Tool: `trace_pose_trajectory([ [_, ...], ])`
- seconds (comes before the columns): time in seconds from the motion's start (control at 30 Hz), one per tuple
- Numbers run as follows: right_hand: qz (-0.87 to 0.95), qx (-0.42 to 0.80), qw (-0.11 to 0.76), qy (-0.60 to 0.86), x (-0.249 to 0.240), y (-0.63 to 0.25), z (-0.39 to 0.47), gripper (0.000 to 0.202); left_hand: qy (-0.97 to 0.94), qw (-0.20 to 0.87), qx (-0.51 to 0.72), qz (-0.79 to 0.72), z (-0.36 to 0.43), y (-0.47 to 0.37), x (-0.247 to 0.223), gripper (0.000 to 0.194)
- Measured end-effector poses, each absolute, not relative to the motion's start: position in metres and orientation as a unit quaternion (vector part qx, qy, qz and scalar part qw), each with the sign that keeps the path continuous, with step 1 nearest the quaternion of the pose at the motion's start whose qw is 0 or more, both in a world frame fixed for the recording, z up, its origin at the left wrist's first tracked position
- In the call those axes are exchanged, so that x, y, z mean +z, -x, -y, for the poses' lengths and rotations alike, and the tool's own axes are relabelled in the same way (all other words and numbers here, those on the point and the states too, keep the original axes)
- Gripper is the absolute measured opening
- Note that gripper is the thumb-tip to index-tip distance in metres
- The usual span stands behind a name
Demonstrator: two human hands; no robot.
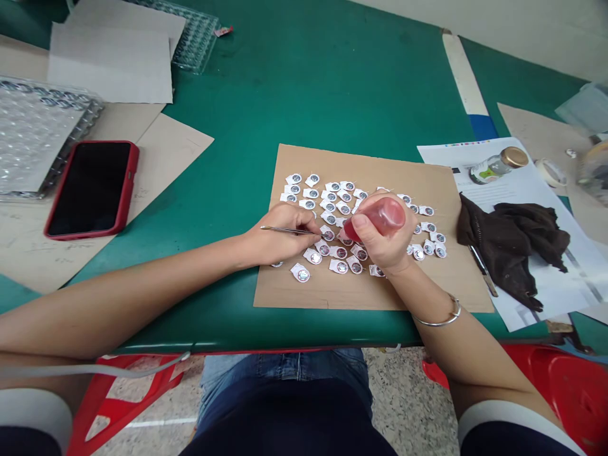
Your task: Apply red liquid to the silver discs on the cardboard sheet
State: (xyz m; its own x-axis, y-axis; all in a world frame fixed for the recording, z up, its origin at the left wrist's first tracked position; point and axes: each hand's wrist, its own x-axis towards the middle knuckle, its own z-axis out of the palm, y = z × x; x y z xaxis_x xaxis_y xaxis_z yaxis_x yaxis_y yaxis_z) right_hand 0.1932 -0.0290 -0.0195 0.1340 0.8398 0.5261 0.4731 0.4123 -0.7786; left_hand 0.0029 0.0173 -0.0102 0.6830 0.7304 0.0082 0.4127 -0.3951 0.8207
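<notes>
Red bottle (386, 215) slants tip-down leftward, gripped by the right hand (390, 249); the left hand (278, 240) pinches a metal tool (285, 230).

Bright, even light across the green table (332, 95), shadows soft; a sheen catches the red bottle (387, 215), glints spark off the clear plastic tray (61, 98). And the wide lens stretches the edges, the clear box (586, 107) going soft!

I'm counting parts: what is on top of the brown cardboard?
On the cardboard lie many small white pieces, plus an edge of the dark cloth. The left hand and right hand cover part; anything behind them is hidden.
</notes>
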Motion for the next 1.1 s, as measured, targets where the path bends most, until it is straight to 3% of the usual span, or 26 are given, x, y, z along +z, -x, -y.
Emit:
trace_pose_trajectory([
  [0.53,0.671,0.106,0.525,0.514,-0.0172,-0.1924,0.0266,0.018,-0.824,0.412,0.197,-0.336,-0.0193,-0.0023,-0.012,0.007],
  [1.1,0.671,0.114,0.524,0.512,-0.0176,-0.186,0.0296,0.02,-0.766,0.486,0.192,-0.375,-0.0183,-0.0031,-0.0103,0.003],
])
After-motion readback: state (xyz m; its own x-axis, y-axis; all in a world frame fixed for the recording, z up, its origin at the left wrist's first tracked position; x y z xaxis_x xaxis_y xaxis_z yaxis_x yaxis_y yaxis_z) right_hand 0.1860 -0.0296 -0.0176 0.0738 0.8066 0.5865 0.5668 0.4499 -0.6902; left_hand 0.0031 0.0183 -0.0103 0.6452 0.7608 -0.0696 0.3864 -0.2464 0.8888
